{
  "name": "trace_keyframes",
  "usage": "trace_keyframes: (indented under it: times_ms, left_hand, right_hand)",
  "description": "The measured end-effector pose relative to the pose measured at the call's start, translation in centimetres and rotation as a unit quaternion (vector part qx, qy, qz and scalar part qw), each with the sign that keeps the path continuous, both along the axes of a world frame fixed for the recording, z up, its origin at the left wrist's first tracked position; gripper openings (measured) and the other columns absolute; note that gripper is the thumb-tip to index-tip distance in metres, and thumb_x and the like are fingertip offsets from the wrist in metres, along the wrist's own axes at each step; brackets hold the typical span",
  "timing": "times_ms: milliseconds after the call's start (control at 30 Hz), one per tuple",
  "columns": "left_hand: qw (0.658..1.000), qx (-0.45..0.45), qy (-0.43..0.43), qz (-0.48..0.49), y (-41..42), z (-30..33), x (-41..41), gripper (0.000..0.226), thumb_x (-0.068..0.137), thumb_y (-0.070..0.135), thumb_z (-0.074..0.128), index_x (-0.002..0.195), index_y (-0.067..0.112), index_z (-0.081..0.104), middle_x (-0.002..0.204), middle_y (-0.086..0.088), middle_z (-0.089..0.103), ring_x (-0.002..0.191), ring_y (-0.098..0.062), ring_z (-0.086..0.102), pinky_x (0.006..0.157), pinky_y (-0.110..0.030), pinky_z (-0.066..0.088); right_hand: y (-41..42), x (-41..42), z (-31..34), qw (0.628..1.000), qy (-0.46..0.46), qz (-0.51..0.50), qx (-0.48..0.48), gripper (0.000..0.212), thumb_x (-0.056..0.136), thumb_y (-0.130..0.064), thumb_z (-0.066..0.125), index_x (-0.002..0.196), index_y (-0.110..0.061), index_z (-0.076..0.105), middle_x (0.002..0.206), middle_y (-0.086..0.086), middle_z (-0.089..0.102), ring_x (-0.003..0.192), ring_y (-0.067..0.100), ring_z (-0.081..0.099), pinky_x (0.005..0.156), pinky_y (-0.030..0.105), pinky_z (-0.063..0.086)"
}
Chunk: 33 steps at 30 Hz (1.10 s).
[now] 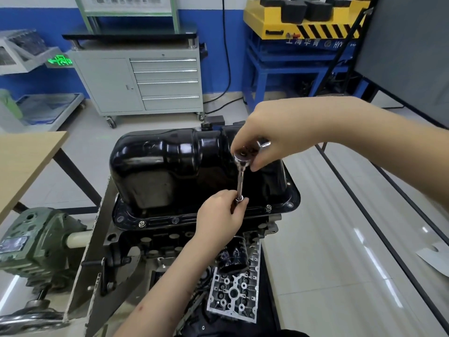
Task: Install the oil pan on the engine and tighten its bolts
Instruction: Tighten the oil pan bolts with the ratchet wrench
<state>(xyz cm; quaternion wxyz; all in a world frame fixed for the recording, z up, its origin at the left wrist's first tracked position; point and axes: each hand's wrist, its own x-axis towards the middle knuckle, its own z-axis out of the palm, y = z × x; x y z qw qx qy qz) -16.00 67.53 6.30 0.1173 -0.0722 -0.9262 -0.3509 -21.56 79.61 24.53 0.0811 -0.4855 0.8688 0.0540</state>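
Left hand (220, 212) curled low, right hand (261, 139) pinching above

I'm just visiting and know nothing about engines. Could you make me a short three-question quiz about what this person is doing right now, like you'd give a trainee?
1. True or false: the black oil pan already sits on the engine.
2. Which hand holds the top of the ratchet wrench?
A. left hand
B. right hand
C. neither
3. Fill in: the left hand pinches the lower end of the wrench's ______, down at the pan's near flange.

Key
1. True; bolt heads show along the flange.
2. B; the right hand grips the ratchet head.
3. extension bar.
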Motion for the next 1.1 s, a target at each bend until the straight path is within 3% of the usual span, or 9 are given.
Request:
trace_keyframes:
  times_ms: [133,233,400,600,667,800,867,933,1100]
  left_hand:
    - [1.000,-0.011,-0.002,-0.009,-0.3,0.1,0.0,0.023,0.090,0.034,0.050,0.084,0.013,0.060,0.072,0.007,0.052,0.065,-0.010,0.045,0.050,-0.019,0.028]
    - [1.000,0.018,-0.024,0.004,-0.3,0.1,0.1,0.022,0.087,0.036,0.055,0.076,0.018,0.058,0.064,0.008,0.048,0.062,-0.010,0.047,0.052,-0.019,0.032]
    - [0.999,0.023,-0.028,0.016,0.0,0.1,0.1,0.030,0.087,0.037,0.056,0.062,0.025,0.043,0.056,0.008,0.042,0.054,-0.007,0.043,0.048,-0.018,0.026]
    - [1.000,-0.005,-0.008,-0.022,-0.4,0.1,-0.1,0.022,0.091,0.030,0.050,0.083,0.011,0.058,0.070,0.006,0.050,0.065,-0.012,0.047,0.055,-0.021,0.031]
    - [1.000,-0.013,-0.004,-0.028,-0.5,0.2,-0.1,0.023,0.091,0.030,0.050,0.087,0.010,0.060,0.075,0.003,0.054,0.069,-0.013,0.049,0.058,-0.024,0.033]
    - [1.000,-0.001,-0.012,-0.015,-0.5,0.2,0.0,0.021,0.089,0.033,0.051,0.085,0.014,0.059,0.074,0.005,0.053,0.068,-0.012,0.050,0.058,-0.024,0.034]
    - [0.999,0.028,-0.023,-0.003,-0.4,0.2,0.0,0.022,0.087,0.036,0.054,0.075,0.017,0.057,0.066,0.007,0.051,0.063,-0.011,0.049,0.057,-0.023,0.035]
    - [0.998,0.051,-0.028,0.014,-0.1,0.2,-0.1,0.028,0.086,0.037,0.057,0.067,0.018,0.052,0.059,0.006,0.049,0.058,-0.011,0.048,0.054,-0.024,0.037]
    - [1.000,0.022,-0.013,0.010,0.1,0.3,0.0,0.034,0.089,0.032,0.053,0.060,0.020,0.041,0.056,0.008,0.040,0.053,-0.009,0.041,0.049,-0.018,0.028]
  right_hand:
    - [0.1,-0.2,0.0,1.000,-0.007,0.012,-0.010,0.026,0.078,-0.024,0.067,0.102,-0.030,0.065,0.076,-0.022,0.058,0.069,-0.015,0.049,0.065,0.005,0.035]
    - [-0.1,0.1,-0.2,1.000,0.018,-0.014,0.003,0.020,0.073,-0.043,0.068,0.086,-0.030,0.061,0.071,-0.012,0.061,0.065,0.002,0.053,0.052,0.019,0.037]
    - [-0.3,0.5,-0.9,0.995,0.082,-0.061,0.015,0.052,0.061,-0.071,0.046,0.063,-0.019,0.050,0.057,-0.007,0.057,0.052,0.006,0.046,0.045,0.024,0.029]
    - [-0.4,0.9,-0.3,1.000,0.019,0.004,-0.010,0.013,0.080,-0.033,0.061,0.089,-0.024,0.064,0.069,-0.013,0.054,0.059,0.008,0.044,0.054,0.013,0.033]
    - [-0.5,0.8,-0.1,1.000,0.018,0.013,-0.006,0.021,0.081,-0.023,0.062,0.101,-0.027,0.065,0.073,-0.018,0.052,0.064,0.003,0.046,0.062,0.006,0.033]
    - [-0.7,0.8,-0.3,0.998,0.060,0.001,0.009,0.021,0.078,-0.040,0.063,0.090,-0.022,0.065,0.066,-0.014,0.051,0.057,0.005,0.043,0.048,0.013,0.029]
    - [-0.8,0.8,-0.5,0.994,0.104,-0.027,0.027,0.044,0.074,-0.058,0.056,0.073,-0.014,0.059,0.055,-0.008,0.046,0.050,0.006,0.039,0.043,0.024,0.026]
    - [-0.8,0.9,-0.9,0.991,0.115,-0.055,0.032,0.058,0.070,-0.068,0.045,0.064,-0.011,0.056,0.049,-0.006,0.047,0.046,0.007,0.038,0.043,0.024,0.024]
    - [-0.4,1.0,-0.8,0.997,0.071,-0.032,-0.009,0.036,0.080,-0.049,0.057,0.070,-0.015,0.054,0.056,-0.007,0.046,0.050,0.006,0.039,0.044,0.023,0.026]
